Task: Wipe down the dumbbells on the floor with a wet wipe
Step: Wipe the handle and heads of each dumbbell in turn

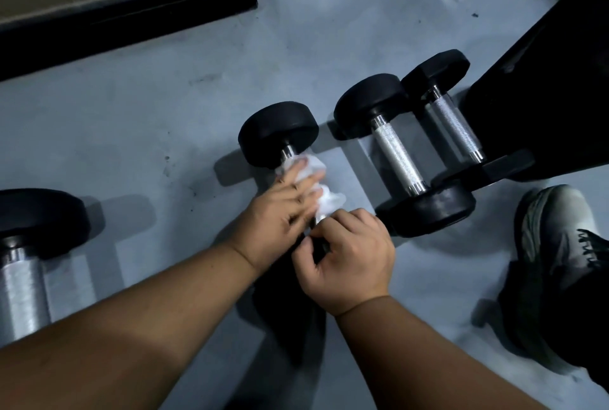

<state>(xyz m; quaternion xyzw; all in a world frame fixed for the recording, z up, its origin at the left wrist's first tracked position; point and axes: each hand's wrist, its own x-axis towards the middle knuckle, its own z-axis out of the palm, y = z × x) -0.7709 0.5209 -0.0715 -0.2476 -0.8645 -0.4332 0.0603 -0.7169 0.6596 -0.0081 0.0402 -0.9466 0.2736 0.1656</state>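
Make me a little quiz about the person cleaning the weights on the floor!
1. True or false: the crumpled white wet wipe is wrapped on the shiny metal handle of the middle black round-ended dumbbell.
2. Which hand presses the wipe with straight fingers? A) left hand B) right hand
3. Fill in: beside that dumbbell, toward the grey laced shoe, lie ___ more dumbbells close together on the grey floor.

Key:
1. True.
2. A; the right hand curls round the handle's near end.
3. Two: another round-ended dumbbell and a hex-ended dumbbell.
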